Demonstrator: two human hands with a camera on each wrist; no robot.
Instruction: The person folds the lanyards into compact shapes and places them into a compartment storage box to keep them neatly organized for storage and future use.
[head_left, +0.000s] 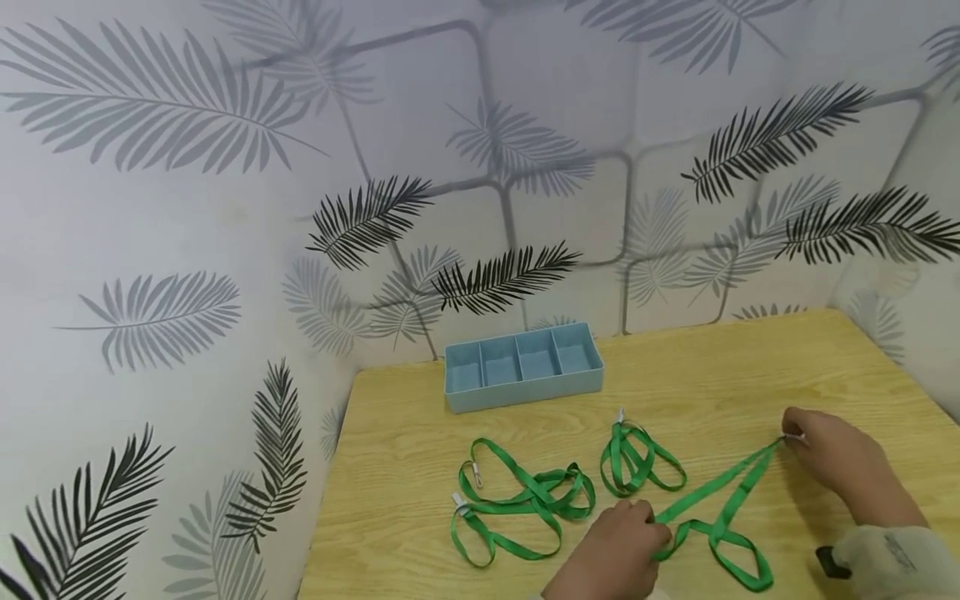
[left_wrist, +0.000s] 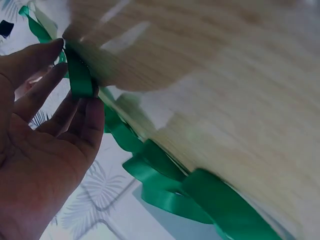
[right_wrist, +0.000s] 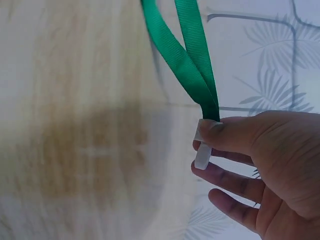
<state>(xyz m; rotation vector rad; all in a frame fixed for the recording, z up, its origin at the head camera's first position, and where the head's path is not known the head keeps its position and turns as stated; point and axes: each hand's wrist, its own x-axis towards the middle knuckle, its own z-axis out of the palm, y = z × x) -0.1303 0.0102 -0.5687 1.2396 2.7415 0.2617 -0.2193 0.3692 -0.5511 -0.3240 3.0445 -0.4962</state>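
Note:
A green lanyard (head_left: pixel 723 479) stretches between my two hands over the table's right half. My right hand (head_left: pixel 836 458) pinches its white clip end (right_wrist: pixel 202 156) between thumb and fingers. My left hand (head_left: pixel 618 546) pinches the ribbon (left_wrist: pixel 80 75) further along, and a loose loop of it lies on the wood toward the front. To the left of my left hand lies a loosely tangled pile of green lanyard (head_left: pixel 536 496) with white clips. Another bunched green lanyard (head_left: pixel 630 458) rests behind my left hand, its clip pointing toward the wall.
A blue tray (head_left: pixel 525 390) with several compartments stands at the back of the wooden table (head_left: pixel 397 433). Behind it rises a wall (head_left: pixel 555 217) with leaf patterns. Something small and black (head_left: pixel 832 562) shows by the right sleeve (head_left: pixel 896 562).

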